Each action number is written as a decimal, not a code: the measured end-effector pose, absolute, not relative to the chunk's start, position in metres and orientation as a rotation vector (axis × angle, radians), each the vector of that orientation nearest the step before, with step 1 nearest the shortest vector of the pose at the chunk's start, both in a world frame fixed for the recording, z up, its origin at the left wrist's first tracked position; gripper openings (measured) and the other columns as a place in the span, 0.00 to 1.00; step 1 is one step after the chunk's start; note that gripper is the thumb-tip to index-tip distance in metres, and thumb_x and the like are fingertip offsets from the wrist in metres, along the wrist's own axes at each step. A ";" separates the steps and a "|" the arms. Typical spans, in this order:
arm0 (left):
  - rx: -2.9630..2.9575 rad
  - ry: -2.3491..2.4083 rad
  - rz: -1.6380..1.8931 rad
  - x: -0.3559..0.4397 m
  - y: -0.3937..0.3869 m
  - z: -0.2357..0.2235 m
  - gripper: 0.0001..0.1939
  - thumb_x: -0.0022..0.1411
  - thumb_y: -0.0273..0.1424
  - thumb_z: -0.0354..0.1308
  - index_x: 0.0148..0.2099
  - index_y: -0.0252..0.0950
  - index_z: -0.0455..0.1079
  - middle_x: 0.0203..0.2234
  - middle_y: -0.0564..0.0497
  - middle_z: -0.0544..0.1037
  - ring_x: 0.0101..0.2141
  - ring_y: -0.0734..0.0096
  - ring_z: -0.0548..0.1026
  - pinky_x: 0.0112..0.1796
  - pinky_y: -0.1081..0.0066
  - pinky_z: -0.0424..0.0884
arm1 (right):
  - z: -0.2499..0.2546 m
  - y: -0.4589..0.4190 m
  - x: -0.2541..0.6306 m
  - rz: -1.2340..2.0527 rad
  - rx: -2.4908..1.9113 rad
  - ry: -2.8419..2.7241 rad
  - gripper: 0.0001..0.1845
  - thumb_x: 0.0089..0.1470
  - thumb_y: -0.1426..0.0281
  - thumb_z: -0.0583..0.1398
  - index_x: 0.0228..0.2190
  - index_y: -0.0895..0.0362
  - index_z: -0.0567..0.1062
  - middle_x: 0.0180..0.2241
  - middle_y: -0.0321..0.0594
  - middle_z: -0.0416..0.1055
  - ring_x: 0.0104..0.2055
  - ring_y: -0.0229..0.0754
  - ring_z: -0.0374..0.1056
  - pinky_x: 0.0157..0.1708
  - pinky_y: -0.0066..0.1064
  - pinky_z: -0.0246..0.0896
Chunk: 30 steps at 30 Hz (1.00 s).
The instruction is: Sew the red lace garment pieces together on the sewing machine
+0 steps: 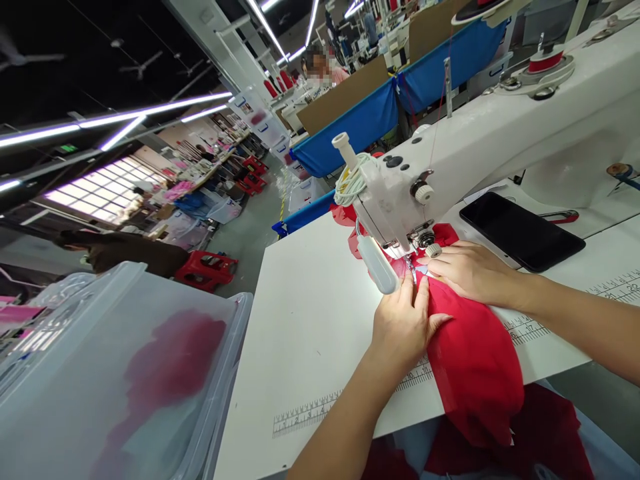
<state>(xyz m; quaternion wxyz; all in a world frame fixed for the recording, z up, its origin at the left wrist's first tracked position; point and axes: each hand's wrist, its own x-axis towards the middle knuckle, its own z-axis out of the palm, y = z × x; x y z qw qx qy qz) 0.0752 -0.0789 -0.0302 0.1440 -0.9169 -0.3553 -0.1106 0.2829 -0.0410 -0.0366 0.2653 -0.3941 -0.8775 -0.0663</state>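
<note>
A piece of red fabric (470,360) lies on the white sewing table (310,313) and runs under the head of a white sewing machine (480,147). My left hand (405,320) lies on the fabric's left edge, fingers together and pointing at the needle area. My right hand (470,270) rests flat on the fabric just right of the presser foot, fingers stretched out. More red fabric hangs off the table's front edge into my lap.
A black phone (520,230) lies on the table right of the machine. A translucent plastic bin (115,373) with red fabric inside stands at the left. A printed ruler (350,400) runs along the table's front. Another person sits far behind at a cardboard-and-blue partition (360,113).
</note>
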 end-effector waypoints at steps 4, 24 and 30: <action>-2.626 -1.004 -0.335 0.075 -0.079 -0.031 0.33 0.72 0.49 0.45 0.60 0.24 0.69 0.55 0.28 0.74 0.52 0.47 0.77 0.51 0.52 0.76 | -0.037 -0.041 0.282 -0.191 -1.068 -2.366 0.16 0.62 0.76 0.52 0.43 0.59 0.79 0.39 0.45 0.81 0.40 0.44 0.75 0.41 0.35 0.65; -2.787 -1.549 -0.534 0.055 -0.026 -0.009 0.14 0.70 0.32 0.48 0.53 0.36 0.69 0.54 0.41 0.75 0.55 0.58 0.72 0.55 0.58 0.70 | -0.035 -0.030 0.293 -0.014 -0.982 -2.275 0.18 0.52 0.83 0.52 0.37 0.55 0.76 0.37 0.43 0.78 0.42 0.46 0.73 0.43 0.39 0.72; -2.354 -1.974 0.223 0.040 -0.060 0.013 0.25 0.71 0.47 0.49 0.43 0.29 0.74 0.34 0.34 0.80 0.37 0.48 0.80 0.36 0.58 0.73 | -0.038 -0.027 0.296 -0.101 -1.052 -2.216 0.18 0.52 0.82 0.53 0.41 0.58 0.76 0.47 0.52 0.76 0.52 0.53 0.71 0.51 0.47 0.70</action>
